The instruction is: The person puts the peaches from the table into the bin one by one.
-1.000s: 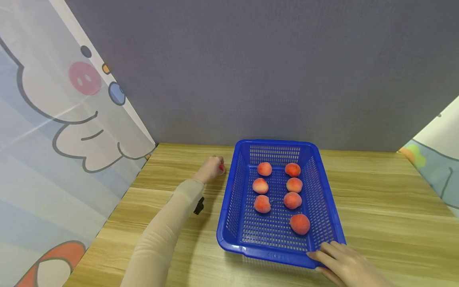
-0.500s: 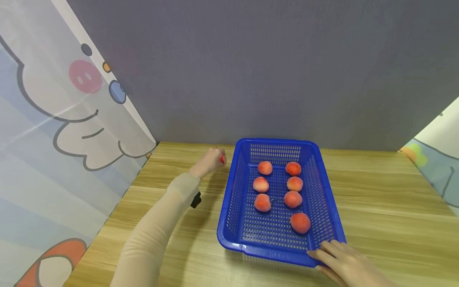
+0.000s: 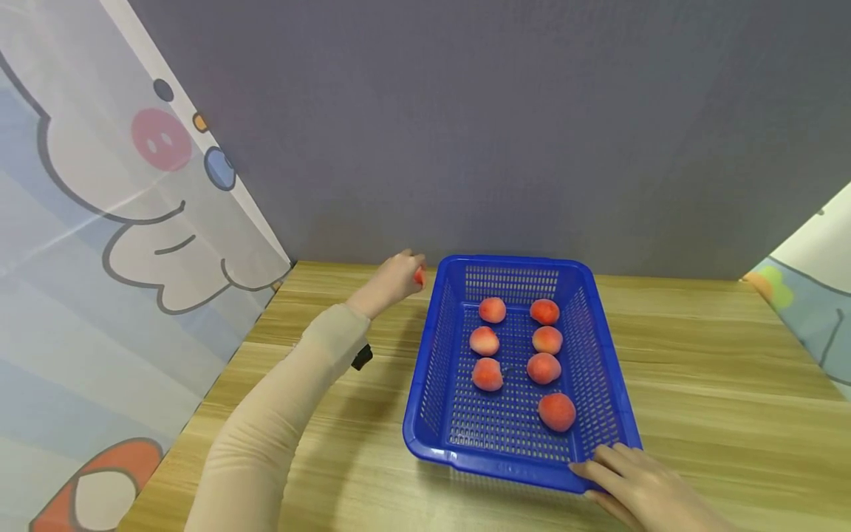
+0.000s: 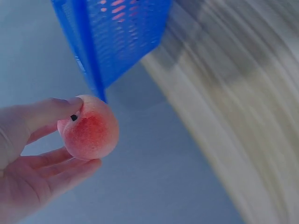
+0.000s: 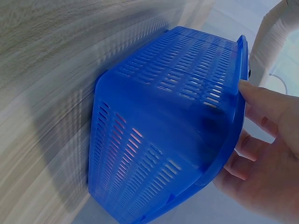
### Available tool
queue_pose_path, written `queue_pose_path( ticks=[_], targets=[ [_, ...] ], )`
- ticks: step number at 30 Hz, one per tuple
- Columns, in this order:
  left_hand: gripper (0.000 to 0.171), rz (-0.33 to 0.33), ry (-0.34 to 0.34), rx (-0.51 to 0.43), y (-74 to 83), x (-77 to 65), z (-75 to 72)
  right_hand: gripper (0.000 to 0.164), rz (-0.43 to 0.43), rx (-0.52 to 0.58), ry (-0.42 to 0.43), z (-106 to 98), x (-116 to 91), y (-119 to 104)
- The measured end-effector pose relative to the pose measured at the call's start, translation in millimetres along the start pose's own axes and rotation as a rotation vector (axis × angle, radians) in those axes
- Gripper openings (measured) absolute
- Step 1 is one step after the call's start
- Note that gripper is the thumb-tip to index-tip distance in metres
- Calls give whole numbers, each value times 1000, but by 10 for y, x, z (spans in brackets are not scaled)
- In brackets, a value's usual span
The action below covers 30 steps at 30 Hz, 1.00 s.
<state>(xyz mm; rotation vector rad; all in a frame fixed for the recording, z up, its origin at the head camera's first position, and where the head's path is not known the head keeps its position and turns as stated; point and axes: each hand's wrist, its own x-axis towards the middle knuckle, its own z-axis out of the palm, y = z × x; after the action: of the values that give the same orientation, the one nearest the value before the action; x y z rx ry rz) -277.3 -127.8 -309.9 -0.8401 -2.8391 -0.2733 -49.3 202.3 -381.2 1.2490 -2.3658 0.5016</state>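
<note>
A peach (image 4: 93,133) is pinched between the thumb and fingers of my left hand (image 3: 397,279), raised beside the far left corner of a blue plastic basket (image 3: 439,456). In the left wrist view, the peach's small dark stem end shows near the thumb. My right hand (image 3: 634,480) grips the basket's near right corner, with the thumb (image 5: 264,102) on the outside of the rim and the fingers over it. Several peaches lie in two columns on the basket floor; the nearest peach (image 3: 556,411) is at the right.
The basket stands on a wood-grain table (image 3: 705,384). A grey panel (image 3: 505,133) rises behind the table. Cartoon-printed cloth (image 3: 73,244) hangs at the left, with more at the right. A small black object (image 3: 362,357) shows at the left wrist.
My left hand has moved up and slightly right along the basket's left side, carrying the peach. My right hand and the peaches in the basket keep their places.
</note>
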Motion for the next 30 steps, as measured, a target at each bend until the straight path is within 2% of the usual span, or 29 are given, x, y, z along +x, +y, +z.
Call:
queue_pose_path(
  ticks=[9,16,25,30],
  targets=[
    [24,49,-64,84,198,21,-245,16,1,8,-8,2,2,-7],
    [20,113,-106,88,433,6,-405,18,-10,4,14,12,8,-2],
    [12,193,-115,75,682,8,-447,18,-4,0,9,12,-3,-2],
    [12,232,-147,58,814,25,-446,23,-21,-8,32,27,-14,14]
  ],
)
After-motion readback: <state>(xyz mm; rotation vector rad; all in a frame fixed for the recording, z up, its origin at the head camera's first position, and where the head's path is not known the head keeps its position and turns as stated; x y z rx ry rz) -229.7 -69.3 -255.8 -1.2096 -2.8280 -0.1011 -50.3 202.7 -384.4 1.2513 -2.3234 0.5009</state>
